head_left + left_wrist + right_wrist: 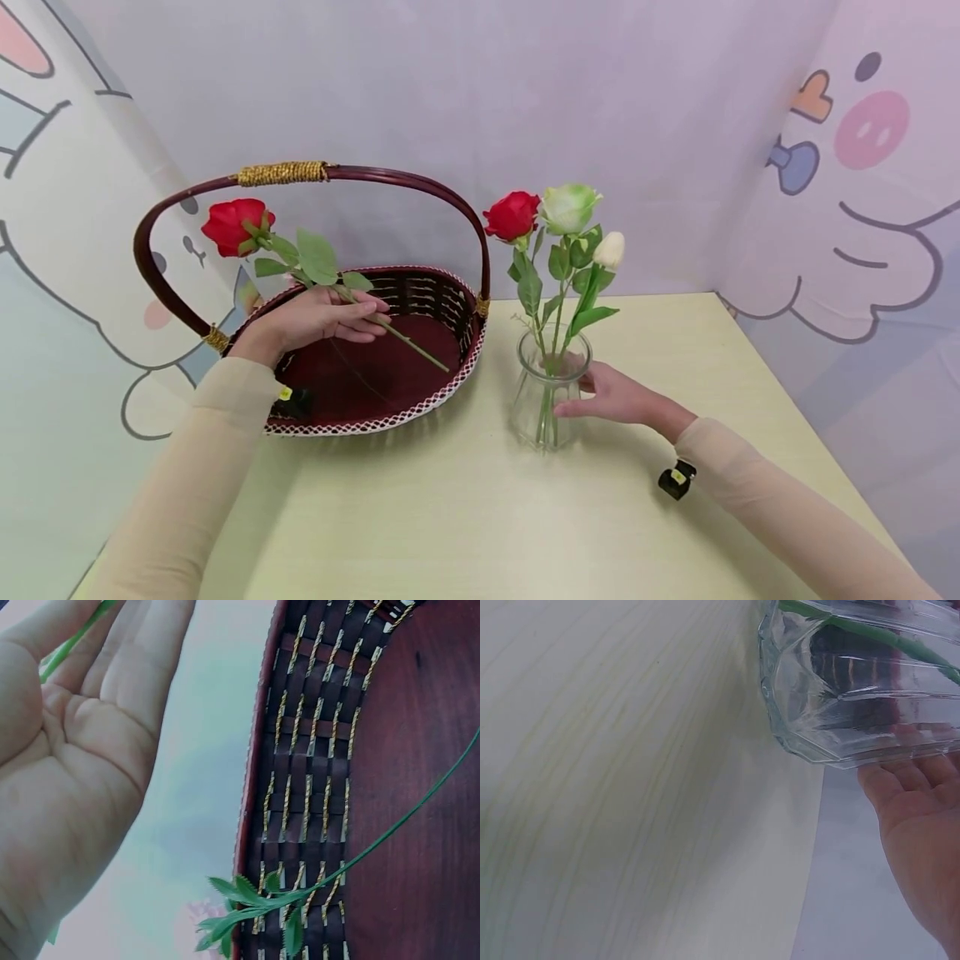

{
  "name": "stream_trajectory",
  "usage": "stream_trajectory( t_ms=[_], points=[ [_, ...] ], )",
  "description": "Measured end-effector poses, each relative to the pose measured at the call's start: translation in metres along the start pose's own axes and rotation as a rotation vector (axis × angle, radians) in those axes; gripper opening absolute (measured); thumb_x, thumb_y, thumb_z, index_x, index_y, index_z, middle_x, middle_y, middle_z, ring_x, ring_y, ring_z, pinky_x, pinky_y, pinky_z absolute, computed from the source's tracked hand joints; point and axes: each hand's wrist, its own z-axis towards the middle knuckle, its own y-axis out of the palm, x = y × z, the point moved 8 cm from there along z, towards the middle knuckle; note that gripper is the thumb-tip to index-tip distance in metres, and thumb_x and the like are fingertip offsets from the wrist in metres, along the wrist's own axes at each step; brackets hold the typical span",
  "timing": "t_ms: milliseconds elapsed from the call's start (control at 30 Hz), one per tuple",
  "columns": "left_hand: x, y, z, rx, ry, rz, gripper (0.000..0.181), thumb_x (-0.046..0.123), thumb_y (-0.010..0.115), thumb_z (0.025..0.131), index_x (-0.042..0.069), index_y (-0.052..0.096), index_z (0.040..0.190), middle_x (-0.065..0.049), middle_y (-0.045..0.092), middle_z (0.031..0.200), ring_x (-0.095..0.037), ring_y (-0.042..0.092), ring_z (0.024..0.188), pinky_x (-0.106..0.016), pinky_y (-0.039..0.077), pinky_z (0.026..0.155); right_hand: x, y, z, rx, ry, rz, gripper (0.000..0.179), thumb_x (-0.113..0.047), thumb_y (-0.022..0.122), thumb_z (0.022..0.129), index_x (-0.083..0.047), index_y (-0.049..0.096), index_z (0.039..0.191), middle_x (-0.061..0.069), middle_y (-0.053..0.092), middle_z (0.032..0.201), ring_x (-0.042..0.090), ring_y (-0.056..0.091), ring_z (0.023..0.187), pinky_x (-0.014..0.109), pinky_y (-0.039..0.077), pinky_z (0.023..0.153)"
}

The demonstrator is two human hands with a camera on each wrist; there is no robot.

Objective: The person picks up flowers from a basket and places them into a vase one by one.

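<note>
Furthest left, I saw the red bloom of the loose rose [236, 225] slanting through the space under the basket's arched handle [408, 177]. The left hand [326, 317] had the stem pinched between thumb and fingers, partway along, just below the leaves. The rose's long axis ran downward from left to right, nearer to lying flat than to standing: bloom high on the left, bare stem end low on the right. Beneath it sat the wicker basket [375, 425], where a green sprig [293, 930] trailed across the floor, its leaves overlapping the rim in the left wrist view.

The stem end appeared over the right part of the basket, pointing roughly toward the glass vase [522, 408] but lower than its mouth as I saw it, and well apart from it. So the vase lay to the right of the left hand, with the basket's right rim between. Inside it leaned a red rose [513, 215], a greenish-white rose [570, 208] and a white tulip [610, 252], their stems near upright.

The right hand [618, 396], much the nearer to the vase, clasped its right side, thumb in front and fingers behind the glass.
</note>
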Motion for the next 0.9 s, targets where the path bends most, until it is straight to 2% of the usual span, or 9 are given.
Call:
stream_trajectory(
  t_ms=[167, 267, 400, 500, 700, 900],
  points=[
    [0.011, 0.002, 0.0, -0.009, 0.013, 0.017, 0.032, 0.016, 0.058, 0.106, -0.004, 0.063, 0.13, -0.018, 0.069, 0.123, -0.034, 0.07, 0.109, -0.047, 0.057, 0.093, 0.001, -0.001, 0.001, 0.003, -0.01, 0.001, 0.072, -0.022, 0.078, 0.093, -0.007, 0.042, 0.153, 0.012, 0.043, 0.156, 0.027, 0.041, 0.142, 0.056, 0.034, 0.116],
    [0.017, 0.006, 0.001, -0.032, 0.041, 0.013, 0.031, 0.015, 0.056, 0.106, -0.004, 0.063, 0.129, -0.02, 0.068, 0.125, -0.034, 0.069, 0.109, -0.049, 0.056, 0.094, 0.002, 0.0, 0.001, -0.001, -0.003, -0.003, 0.072, -0.023, 0.078, 0.093, -0.008, 0.042, 0.154, 0.007, 0.044, 0.156, 0.025, 0.04, 0.143, 0.056, 0.033, 0.117],
    [0.025, 0.013, 0.002, -0.072, 0.073, 0.004, 0.029, 0.016, 0.054, 0.107, -0.002, 0.064, 0.128, -0.023, 0.064, 0.129, -0.035, 0.068, 0.112, -0.049, 0.055, 0.095, 0.002, 0.0, 0.0, -0.001, 0.002, -0.004, 0.075, -0.024, 0.078, 0.092, -0.006, 0.041, 0.154, 0.006, 0.043, 0.156, 0.025, 0.04, 0.143, 0.056, 0.033, 0.117],
    [0.03, 0.019, 0.003, -0.085, 0.079, -0.003, 0.029, 0.016, 0.053, 0.108, -0.001, 0.065, 0.127, -0.02, 0.065, 0.128, -0.036, 0.067, 0.113, -0.048, 0.055, 0.096, 0.002, 0.0, 0.0, -0.001, -0.003, 0.001, 0.076, -0.023, 0.078, 0.092, -0.004, 0.039, 0.154, 0.01, 0.043, 0.157, 0.025, 0.04, 0.143, 0.056, 0.033, 0.117],
    [0.043, 0.034, 0.005, -0.095, 0.091, 0.035, 0.034, 0.015, 0.053, 0.108, -0.009, 0.059, 0.13, -0.016, 0.066, 0.126, -0.038, 0.068, 0.112, -0.049, 0.056, 0.096, 0.002, 0.001, 0.0, -0.004, -0.001, -0.001, 0.075, -0.024, 0.078, 0.092, -0.006, 0.041, 0.154, 0.008, 0.043, 0.156, 0.024, 0.041, 0.143, 0.053, 0.034, 0.117],
    [0.051, 0.048, 0.01, -0.085, 0.071, 0.096, 0.032, 0.019, 0.059, 0.105, -0.004, 0.064, 0.128, -0.018, 0.068, 0.126, -0.041, 0.067, 0.111, -0.048, 0.057, 0.095, 0.0, 0.0, 0.001, -0.003, -0.012, 0.002, 0.073, -0.023, 0.078, 0.092, -0.006, 0.042, 0.153, 0.011, 0.043, 0.156, 0.025, 0.04, 0.143, 0.055, 0.033, 0.117]
  ],
)
